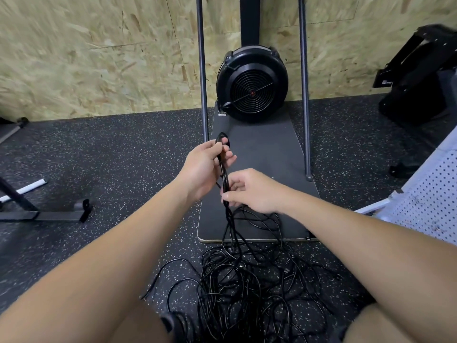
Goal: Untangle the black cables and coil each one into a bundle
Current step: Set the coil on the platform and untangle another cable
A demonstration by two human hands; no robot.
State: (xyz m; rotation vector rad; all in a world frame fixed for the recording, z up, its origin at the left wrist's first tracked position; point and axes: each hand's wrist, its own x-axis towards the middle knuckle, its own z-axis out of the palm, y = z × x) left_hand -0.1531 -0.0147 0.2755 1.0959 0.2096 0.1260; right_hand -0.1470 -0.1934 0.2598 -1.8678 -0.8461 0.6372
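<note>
A tangled heap of thin black cables [249,285] lies on the speckled floor between my knees. Several strands rise from it to my hands. My left hand [205,164] grips a small folded bundle of black cable [223,169] held upright, its loop sticking out above my fingers. Just below and to the right, my right hand [249,191] pinches the same strands where they leave the bundle. A dark coiled cable [173,325] shows at the bottom edge by my left knee.
A black fan machine [252,85] stands on a dark flat board [259,169] against the chipboard wall, flanked by two metal poles [202,70]. A black frame [37,214] lies at left. A white perforated panel [425,201] and black equipment [420,78] sit at right.
</note>
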